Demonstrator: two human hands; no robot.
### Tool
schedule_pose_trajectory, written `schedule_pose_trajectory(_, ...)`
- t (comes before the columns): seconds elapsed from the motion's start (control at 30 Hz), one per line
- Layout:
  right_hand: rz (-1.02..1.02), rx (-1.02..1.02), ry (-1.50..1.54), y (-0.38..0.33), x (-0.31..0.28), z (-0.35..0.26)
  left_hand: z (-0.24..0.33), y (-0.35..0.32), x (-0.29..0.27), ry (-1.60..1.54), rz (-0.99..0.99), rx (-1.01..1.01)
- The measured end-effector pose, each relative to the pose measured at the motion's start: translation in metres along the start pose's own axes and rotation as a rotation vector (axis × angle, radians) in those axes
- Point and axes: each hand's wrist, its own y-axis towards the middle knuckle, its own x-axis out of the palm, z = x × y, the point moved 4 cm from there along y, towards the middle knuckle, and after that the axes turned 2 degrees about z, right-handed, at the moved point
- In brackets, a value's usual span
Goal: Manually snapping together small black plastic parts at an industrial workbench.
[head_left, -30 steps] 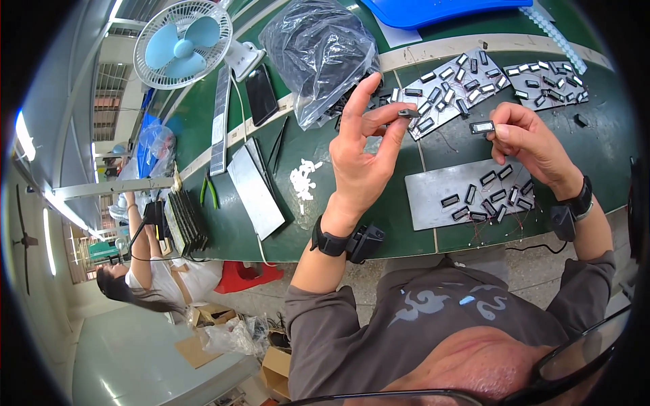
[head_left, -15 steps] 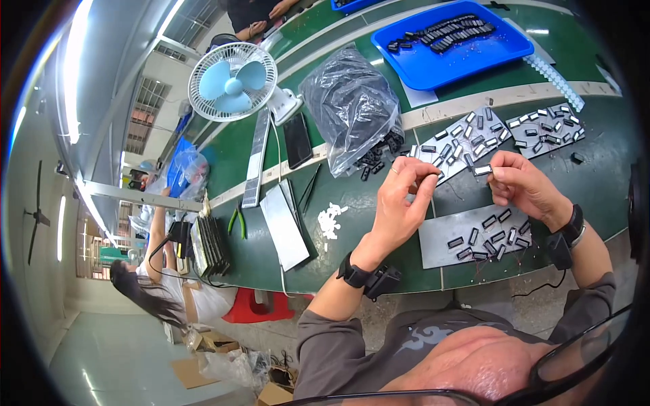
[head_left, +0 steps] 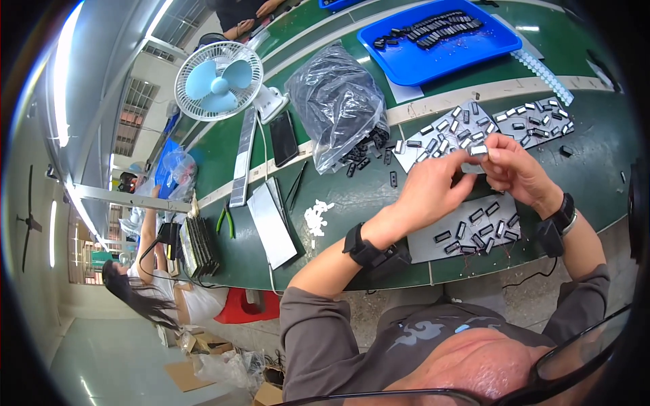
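The right hand [head_left: 520,173] pinches a small module [head_left: 478,151] by its right end — left hand [head_left: 435,189] just beside, grip unclear.

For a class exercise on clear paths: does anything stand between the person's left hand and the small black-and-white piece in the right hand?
Nothing visible does: the left hand is right beside the small black-and-white piece pinched in the right hand. Whether its fingertips touch the piece is unclear.

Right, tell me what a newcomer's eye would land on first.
Probably the bright blue tray, upper right, with rows of black parts. Next, the fan with pale blue blades, left of the plastic bag. Nearer, right of centre, the right hand pinches a small white-faced part, the left hand close beside it.
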Motion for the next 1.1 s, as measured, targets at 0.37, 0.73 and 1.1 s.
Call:
schedule_pose_trajectory(0.37, 0.074, -0.081, 0.045, -0.003, 0.008, -0.007, -0.002, -0.011, -0.001, -0.164, 0.141, 0.043)
schedule_pose_trajectory(0.73, 0.024, -0.046, 0.184, -0.004, 0.015, 0.007, 0.000, -0.034, -0.003, 0.082, 0.402, 0.369)
schedule_pose_trajectory(1.1, -0.003, 0.015, 0.186, -0.003, 0.026, 0.006, -0.010, -0.039, 0.002, -0.062, 0.331, 0.176)
